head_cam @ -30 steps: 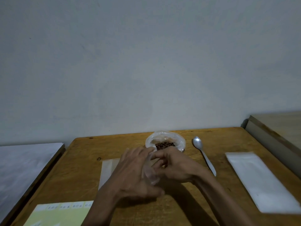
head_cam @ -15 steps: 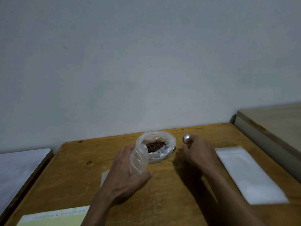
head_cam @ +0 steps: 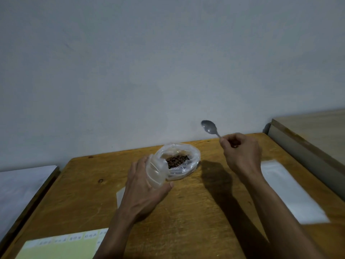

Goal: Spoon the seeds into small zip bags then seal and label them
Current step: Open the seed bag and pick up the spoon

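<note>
Head view. Centre frame: seeds (head_cam: 177, 160) in open plastic bag (head_cam: 183, 161) on wooden table (head_cam: 186, 212). Left hand (head_cam: 143, 189), lower centre, fingers curled around small zip bag (head_cam: 155, 172), mouth up. Right hand (head_cam: 240, 152), right of centre, fingers pinched on spoon (head_cam: 210, 127) handle, bowl raised, empty. Label sheet (head_cam: 61, 247) lower left.

Spoon handle hidden inside closed right hand (head_cam: 240, 152); only grey metal spoon (head_cam: 210, 127) bowl and neck show, at 11 o'clock of fist. Pale yellow label sheet (head_cam: 61, 247) cut by bottom edge, print too small to read. Flat white paper (head_cam: 120, 196) mostly covered by left hand (head_cam: 143, 191). Stack of clear small zip bags (head_cam: 291, 191) blurred.
</note>
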The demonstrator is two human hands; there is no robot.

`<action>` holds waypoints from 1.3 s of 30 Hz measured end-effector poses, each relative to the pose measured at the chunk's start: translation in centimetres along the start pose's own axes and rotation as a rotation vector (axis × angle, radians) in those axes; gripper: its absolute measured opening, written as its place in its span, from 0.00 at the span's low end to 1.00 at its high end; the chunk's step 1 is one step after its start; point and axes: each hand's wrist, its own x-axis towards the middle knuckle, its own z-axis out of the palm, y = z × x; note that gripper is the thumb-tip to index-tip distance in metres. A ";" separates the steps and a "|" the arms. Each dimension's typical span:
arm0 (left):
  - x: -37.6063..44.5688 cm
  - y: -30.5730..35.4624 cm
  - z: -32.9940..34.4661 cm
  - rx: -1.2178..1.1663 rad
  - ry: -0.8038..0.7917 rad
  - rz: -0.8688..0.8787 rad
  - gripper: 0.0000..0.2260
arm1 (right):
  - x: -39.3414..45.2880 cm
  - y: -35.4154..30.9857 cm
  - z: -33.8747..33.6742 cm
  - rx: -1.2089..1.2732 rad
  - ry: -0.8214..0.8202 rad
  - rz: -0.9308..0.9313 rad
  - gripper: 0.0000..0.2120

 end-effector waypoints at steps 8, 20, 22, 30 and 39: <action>0.8 -0.2 0.4 -0.001 -0.045 -0.008 0.47 | -0.5 -2.7 2.7 -0.071 -0.228 -0.152 0.05; 1.6 0.2 0.7 -0.015 -0.056 0.010 0.45 | -2.7 1.0 6.1 0.032 -0.151 -0.111 0.13; 1.6 0.5 0.8 -0.013 -0.047 0.024 0.45 | -3.0 1.6 6.8 0.083 -0.098 0.057 0.14; 1.5 0.1 1.2 0.024 -0.023 0.021 0.45 | -2.2 0.5 5.9 0.379 -0.026 0.466 0.10; 1.9 0.1 1.8 0.000 0.072 -0.026 0.39 | -2.6 -2.9 3.8 0.564 -0.106 0.336 0.08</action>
